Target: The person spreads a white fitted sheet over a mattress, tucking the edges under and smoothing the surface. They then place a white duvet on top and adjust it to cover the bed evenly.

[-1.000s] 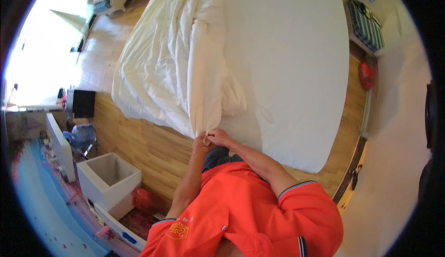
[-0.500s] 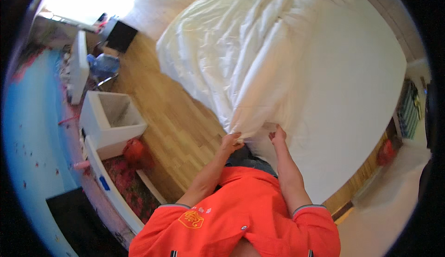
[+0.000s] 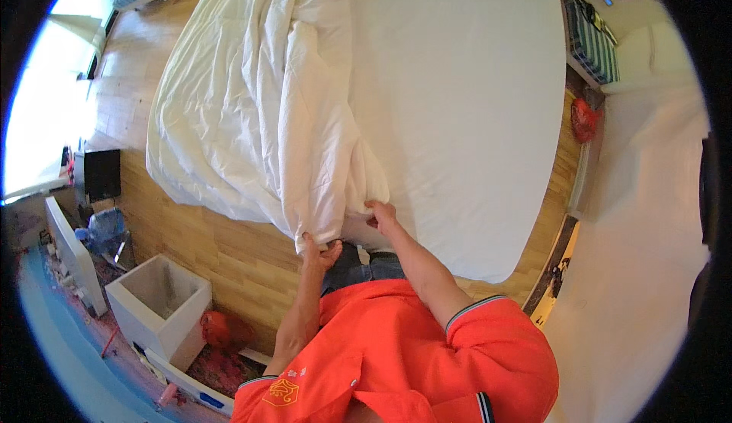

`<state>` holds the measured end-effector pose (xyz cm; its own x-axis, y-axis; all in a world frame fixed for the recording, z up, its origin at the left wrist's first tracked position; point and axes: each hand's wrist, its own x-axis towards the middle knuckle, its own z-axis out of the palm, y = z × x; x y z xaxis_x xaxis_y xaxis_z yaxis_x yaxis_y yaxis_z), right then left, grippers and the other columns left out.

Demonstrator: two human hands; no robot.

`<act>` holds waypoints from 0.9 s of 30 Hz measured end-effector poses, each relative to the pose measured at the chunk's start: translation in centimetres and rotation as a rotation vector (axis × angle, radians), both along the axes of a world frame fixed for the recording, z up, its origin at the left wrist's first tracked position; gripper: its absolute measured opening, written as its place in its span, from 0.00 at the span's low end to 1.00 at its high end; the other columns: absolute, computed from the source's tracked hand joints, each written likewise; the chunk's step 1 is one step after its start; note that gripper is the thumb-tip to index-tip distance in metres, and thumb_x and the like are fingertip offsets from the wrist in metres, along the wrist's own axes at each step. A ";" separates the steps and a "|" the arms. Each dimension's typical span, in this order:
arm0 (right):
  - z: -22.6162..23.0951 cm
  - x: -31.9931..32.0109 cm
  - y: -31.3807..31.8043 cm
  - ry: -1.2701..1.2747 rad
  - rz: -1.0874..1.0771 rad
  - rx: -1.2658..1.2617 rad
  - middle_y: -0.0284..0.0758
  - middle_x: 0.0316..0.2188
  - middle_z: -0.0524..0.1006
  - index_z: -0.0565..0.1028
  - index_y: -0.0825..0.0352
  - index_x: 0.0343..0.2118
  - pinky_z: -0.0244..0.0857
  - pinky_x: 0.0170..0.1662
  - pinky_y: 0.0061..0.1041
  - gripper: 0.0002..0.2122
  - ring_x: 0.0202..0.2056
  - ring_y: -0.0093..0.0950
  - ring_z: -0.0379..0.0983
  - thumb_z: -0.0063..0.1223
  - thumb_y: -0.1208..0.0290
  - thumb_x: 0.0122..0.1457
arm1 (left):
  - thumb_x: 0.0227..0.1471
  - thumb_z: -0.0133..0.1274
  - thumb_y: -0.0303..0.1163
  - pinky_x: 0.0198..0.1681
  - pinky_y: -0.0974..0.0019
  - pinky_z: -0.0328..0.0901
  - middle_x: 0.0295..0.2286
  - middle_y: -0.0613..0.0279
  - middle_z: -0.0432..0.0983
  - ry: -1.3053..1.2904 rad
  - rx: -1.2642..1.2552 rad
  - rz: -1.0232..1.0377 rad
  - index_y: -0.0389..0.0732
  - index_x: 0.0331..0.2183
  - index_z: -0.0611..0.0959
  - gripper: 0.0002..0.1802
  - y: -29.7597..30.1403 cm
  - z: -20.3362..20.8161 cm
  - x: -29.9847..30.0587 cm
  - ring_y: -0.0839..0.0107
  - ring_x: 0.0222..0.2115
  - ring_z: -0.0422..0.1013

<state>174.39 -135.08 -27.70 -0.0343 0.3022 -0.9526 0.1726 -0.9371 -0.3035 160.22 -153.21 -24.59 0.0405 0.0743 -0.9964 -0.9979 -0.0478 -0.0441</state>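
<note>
White wrinkled fabric cover (image 3: 221, 118): left grip (image 3: 319, 253) clamped on near edge; right grip (image 3: 382, 216), farther right, seemingly pinching it too. Likely edge-handling; next move probably needs firm hold.

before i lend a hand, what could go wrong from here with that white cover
The white cover lies in deep folds over the left part of the bed, so pulling it could twist or bunch it. The right hand seems to pinch only a bit of its edge, which might slip free. A step to the left could bump the open white box.
</note>
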 end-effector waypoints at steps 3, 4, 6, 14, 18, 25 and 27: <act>1.1 1.3 -1.5 0.080 0.052 0.002 0.41 0.20 0.73 0.74 0.74 0.29 0.66 0.17 0.30 0.14 0.17 0.32 0.70 0.59 0.66 0.47 | 0.39 0.50 0.71 0.45 0.43 0.64 0.45 0.44 0.63 -0.091 0.073 -0.260 0.38 0.53 0.61 0.53 2.9 -0.9 2.0 0.47 0.44 0.65; 2.0 1.6 -1.7 0.095 0.107 0.003 0.41 0.20 0.73 0.75 0.75 0.28 0.65 0.17 0.30 0.14 0.17 0.32 0.70 0.59 0.66 0.47 | 0.39 0.50 0.72 0.48 0.42 0.62 0.46 0.44 0.62 -0.100 0.072 -0.400 0.37 0.54 0.60 0.55 4.0 -0.4 3.2 0.47 0.46 0.63; 1.7 2.6 -2.8 0.076 0.290 0.163 0.42 0.16 0.74 0.76 0.77 0.25 0.64 0.16 0.28 0.18 0.15 0.31 0.70 0.57 0.61 0.48 | 0.40 0.54 0.67 0.51 0.45 0.59 0.49 0.47 0.60 0.054 0.186 -0.598 0.34 0.54 0.61 0.53 5.0 0.2 4.6 0.49 0.49 0.61; 4.6 6.1 -6.0 0.240 0.450 0.026 0.43 0.25 0.76 0.75 0.73 0.37 0.68 0.25 0.33 0.27 0.23 0.33 0.73 0.54 0.47 0.50 | 0.44 0.58 0.21 0.40 0.58 0.68 0.40 0.54 0.73 0.473 0.141 -0.409 0.34 0.47 0.71 0.25 7.2 1.7 5.7 0.61 0.38 0.71; 6.6 7.8 -2.8 0.424 0.123 -0.318 0.43 0.40 0.74 0.69 0.70 0.49 0.69 0.41 0.36 0.35 0.39 0.34 0.72 0.50 0.39 0.51 | 0.51 0.49 0.22 0.45 0.54 0.68 0.43 0.50 0.72 0.257 0.339 -0.413 0.32 0.49 0.69 0.22 4.5 1.0 4.8 0.57 0.42 0.70; 0.7 6.2 -1.4 0.579 -0.175 -0.096 0.40 0.49 0.70 0.62 0.69 0.56 0.65 0.50 0.32 0.34 0.46 0.31 0.69 0.43 0.42 0.57 | 0.56 0.42 0.27 0.46 0.50 0.68 0.43 0.50 0.73 -0.124 0.439 -0.701 0.32 0.48 0.71 0.18 5.2 3.8 6.1 0.56 0.42 0.71; 1.4 4.7 -1.6 0.751 -0.110 -0.013 0.40 0.47 0.72 0.66 0.70 0.53 0.66 0.48 0.30 0.31 0.44 0.30 0.70 0.44 0.45 0.58 | 0.56 0.42 0.28 0.46 0.51 0.69 0.42 0.51 0.73 -0.137 0.474 -0.701 0.33 0.47 0.72 0.17 5.1 3.9 6.4 0.57 0.42 0.72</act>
